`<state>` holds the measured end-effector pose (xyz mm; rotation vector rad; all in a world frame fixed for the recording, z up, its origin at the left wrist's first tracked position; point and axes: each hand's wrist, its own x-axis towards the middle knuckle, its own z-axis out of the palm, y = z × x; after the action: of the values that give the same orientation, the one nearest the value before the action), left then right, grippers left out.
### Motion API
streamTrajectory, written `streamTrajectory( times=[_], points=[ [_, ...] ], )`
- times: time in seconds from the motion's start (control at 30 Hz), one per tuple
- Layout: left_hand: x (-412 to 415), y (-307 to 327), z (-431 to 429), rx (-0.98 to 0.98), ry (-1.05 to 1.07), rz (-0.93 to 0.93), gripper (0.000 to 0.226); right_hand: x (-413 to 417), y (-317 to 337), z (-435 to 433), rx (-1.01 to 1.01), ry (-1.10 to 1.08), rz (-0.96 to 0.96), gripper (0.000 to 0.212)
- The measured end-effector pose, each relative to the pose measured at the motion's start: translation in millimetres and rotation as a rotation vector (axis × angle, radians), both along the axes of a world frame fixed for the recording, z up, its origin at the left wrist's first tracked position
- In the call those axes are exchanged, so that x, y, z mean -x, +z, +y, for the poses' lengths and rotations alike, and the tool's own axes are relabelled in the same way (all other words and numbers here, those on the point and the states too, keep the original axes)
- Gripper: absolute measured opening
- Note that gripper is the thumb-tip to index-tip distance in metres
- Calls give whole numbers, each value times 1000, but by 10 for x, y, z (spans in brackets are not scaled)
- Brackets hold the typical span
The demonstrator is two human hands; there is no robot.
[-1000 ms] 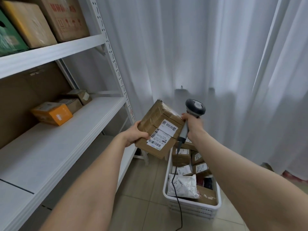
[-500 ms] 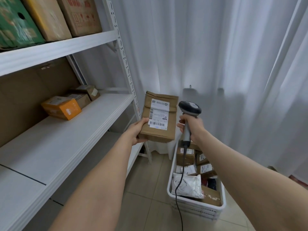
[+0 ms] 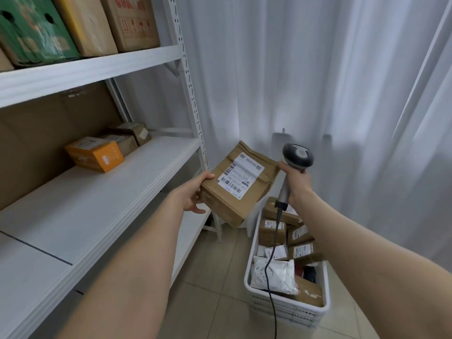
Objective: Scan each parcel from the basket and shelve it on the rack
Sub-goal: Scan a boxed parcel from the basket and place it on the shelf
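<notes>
left hand [image 3: 195,192]: grips the near-left corner of the parcel [image 3: 238,189], thumb on top, fingers curled underneath.
parcel: brown carton held in the air, up and left of the basket [image 3: 288,311], tilted, white barcode label [image 3: 241,176] facing the camera.
right hand [image 3: 297,182]: fingers wrapped round the scanner [image 3: 297,155] handle, above the basket's far end.
scanner: grey head on top, just right of the parcel; contact unclear.
cable [image 3: 269,267]: black, drops from the handle into the basket and over its near wall.
basket: white, slatted, on the tiled floor [image 3: 215,289]; holds small labelled brown boxes [image 3: 271,228] at the far end, a white poly bag [image 3: 278,275] nearer.
rack [image 3: 97,199]: white, left of the basket; middle shelf carries an orange box [image 3: 96,152] and two brown ones behind it.
top shelf: green carton [image 3: 31,28], brown cartons beside it.
curtain [image 3: 318,69]: white, behind the basket.
</notes>
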<state>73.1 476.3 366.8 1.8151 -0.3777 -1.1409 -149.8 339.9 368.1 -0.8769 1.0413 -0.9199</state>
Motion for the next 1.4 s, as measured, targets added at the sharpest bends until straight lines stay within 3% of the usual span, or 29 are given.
streamTrajectory(
  times=[0.07,0.17,0.23,0.37,0.5,0.6,0.73,0.83,1.03,1.2,1.4],
  points=[
    [-26,45,7,-3,-26,-7,37,30,-8,11,-42,85,-42,34],
    [-17,109,-57,142,67,-8,40,11,-70,79,-106,109,-43,22],
    [18,137,-103,212,74,-19,52,-16,-129,123,-147,94,-38,20],
    [51,98,-138,159,51,-116,80,-43,-225,158,-166,111,74,20],
    [96,138,-194,-34,-205,-502,113,-44,-222,118,-23,118,142,25],
    [283,247,-299,-131,-454,-533,124,-59,-133,156,12,255,78,25],
    [430,329,-422,-204,-599,-560,123,-33,-56,163,37,451,137,33],
    [420,367,-421,-184,-592,-527,114,30,-104,69,66,462,217,35],
    [225,404,-312,-79,-410,-405,39,237,-235,-57,-1,378,258,48],
    [126,471,-262,-112,-278,-164,40,300,-297,15,-260,380,22,57],
    [194,504,-258,3,-163,-37,59,262,-353,80,-340,330,-52,62]
  ],
)
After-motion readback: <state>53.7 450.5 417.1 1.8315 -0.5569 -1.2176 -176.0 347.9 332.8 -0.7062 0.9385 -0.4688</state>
